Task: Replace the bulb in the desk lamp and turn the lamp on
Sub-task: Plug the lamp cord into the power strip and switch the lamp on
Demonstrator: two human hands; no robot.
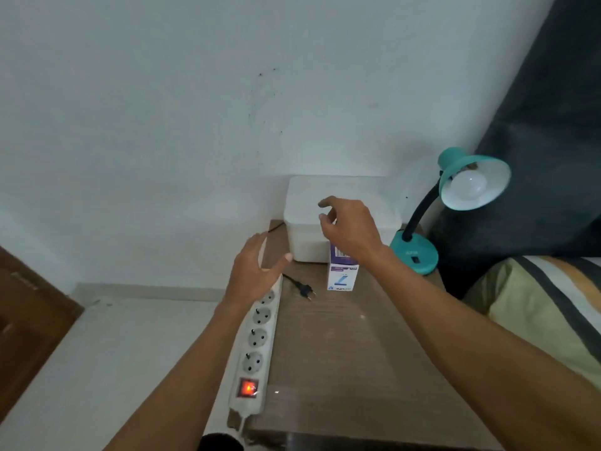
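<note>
A teal desk lamp (419,252) stands at the back right of the wooden table (341,346), its shade tilted toward me with a white bulb (470,187) screwed in and unlit. Its black plug (304,290) lies loose on the table, not in the white power strip (257,343), whose red switch (247,388) glows. A white and purple bulb box (341,275) stands upright in the middle. My right hand (349,229) hovers just above the box top with fingers curled apart, holding nothing. My left hand (257,268) is open over the far end of the strip.
A white lidded plastic container (305,222) sits against the wall behind the box. A dark curtain (536,157) and a striped pillow (540,304) lie to the right. A brown wooden door (29,317) is at the left, with white floor below.
</note>
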